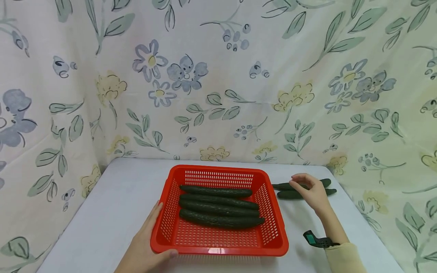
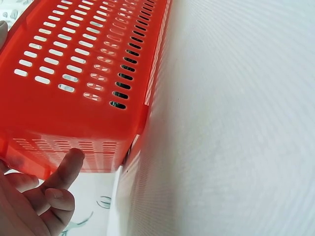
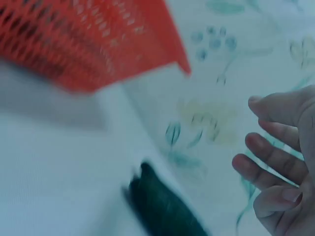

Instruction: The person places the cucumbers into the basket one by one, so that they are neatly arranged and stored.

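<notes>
A red perforated plastic basket (image 1: 218, 250) stands on the white table, with several long dark green cucumbers (image 1: 220, 210) lying side by side in it. My left hand (image 1: 145, 242) holds the basket's near left corner, thumb along the front rim and fingers at the left side; the left wrist view shows those fingers (image 2: 66, 169) against the basket wall. To the right of the basket lie loose cucumbers (image 1: 288, 195), partly hidden by my right hand (image 1: 312, 191). That hand hovers over them with loosely bent fingers, nothing between them. A blurred cucumber end (image 3: 162, 206) appears in the right wrist view.
The white table (image 1: 116, 197) reaches back to a hanging floral cloth (image 1: 218, 125), which also closes in both sides. A dark strap (image 1: 321, 240) sits round the right wrist, by a pale yellow sleeve.
</notes>
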{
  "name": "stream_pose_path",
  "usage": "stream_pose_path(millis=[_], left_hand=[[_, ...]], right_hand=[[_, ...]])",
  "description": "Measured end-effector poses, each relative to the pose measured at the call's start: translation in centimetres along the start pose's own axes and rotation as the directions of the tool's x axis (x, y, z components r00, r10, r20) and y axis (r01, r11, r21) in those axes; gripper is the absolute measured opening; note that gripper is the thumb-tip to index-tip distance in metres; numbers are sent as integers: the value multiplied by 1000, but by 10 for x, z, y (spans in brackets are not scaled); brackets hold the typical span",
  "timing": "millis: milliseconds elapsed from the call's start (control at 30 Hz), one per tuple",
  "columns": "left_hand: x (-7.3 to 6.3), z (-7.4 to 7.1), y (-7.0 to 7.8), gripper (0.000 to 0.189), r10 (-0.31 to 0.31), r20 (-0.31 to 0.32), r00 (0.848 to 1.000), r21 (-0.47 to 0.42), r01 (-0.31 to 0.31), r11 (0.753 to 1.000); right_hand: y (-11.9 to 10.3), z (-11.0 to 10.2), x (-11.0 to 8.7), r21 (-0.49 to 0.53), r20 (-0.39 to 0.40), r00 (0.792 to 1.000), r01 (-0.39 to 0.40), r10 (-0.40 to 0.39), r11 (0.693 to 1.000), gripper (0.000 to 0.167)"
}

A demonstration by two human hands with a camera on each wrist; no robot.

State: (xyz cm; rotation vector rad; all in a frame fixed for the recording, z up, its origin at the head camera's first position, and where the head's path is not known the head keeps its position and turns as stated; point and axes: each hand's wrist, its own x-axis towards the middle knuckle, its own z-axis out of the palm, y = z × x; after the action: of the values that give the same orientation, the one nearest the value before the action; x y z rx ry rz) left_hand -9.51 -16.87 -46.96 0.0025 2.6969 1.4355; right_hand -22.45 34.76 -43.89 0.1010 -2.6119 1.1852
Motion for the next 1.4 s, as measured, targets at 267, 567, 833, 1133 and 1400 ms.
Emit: stream_pose_path(millis=[267, 567, 833, 1133, 1400], left_hand=[[0, 1, 0, 134, -6, 0, 1000, 5, 6, 1000], [0, 1, -2, 134, 0, -4, 1000, 3, 0, 1000], [-1, 0, -1, 134, -15, 1, 1000, -5, 15, 1000], [0, 0, 1, 133, 3, 3, 1000, -10, -3, 1000], [0, 0, 1, 133, 1, 1, 1000, -13, -1, 1000]], right_hand=[[46, -4, -5, -96, -15, 999, -35, 33, 995, 37], [76, -7, -4, -183, -38, 999, -42, 35, 982, 41], [93, -10, -3, -169, 25, 996, -83, 89, 982, 50], [99, -20, 1, -266, 132, 985, -69, 108, 961, 57], [107, -28, 2, -356, 189, 967, -94, 170, 930, 70]])
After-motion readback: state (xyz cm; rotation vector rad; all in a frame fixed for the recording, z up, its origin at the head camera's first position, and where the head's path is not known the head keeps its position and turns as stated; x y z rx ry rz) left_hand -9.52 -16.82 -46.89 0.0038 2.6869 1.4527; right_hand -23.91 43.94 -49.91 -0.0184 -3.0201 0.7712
